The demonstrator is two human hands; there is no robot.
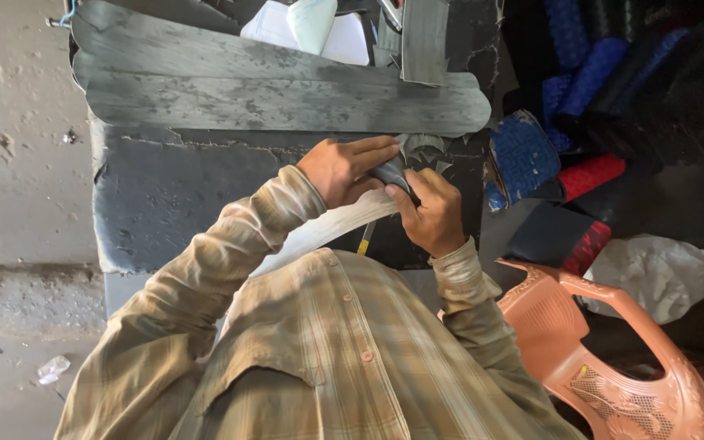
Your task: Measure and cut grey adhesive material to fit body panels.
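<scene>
**Both hands close on a small dark piece at a worn workbench**

On a scuffed, dark grey work table [173, 195] beside a bare concrete floor, a person in a checked beige shirt works a small dark grey piece [390, 171], held just above the table's near edge. The left hand [344, 167] pinches it from the side; the right hand [432, 210] clamps it from below, with a pale, translucent strip [327, 228] trailing back toward the chest. Steady pressure from both thumbs, kept close to the body, would likely serve best here. Long grey rounded-end sheets [270, 90] lie beyond; rolled blue and red textured mats [564, 138] and an orange plastic chair [605, 350] stand to the right.
</scene>
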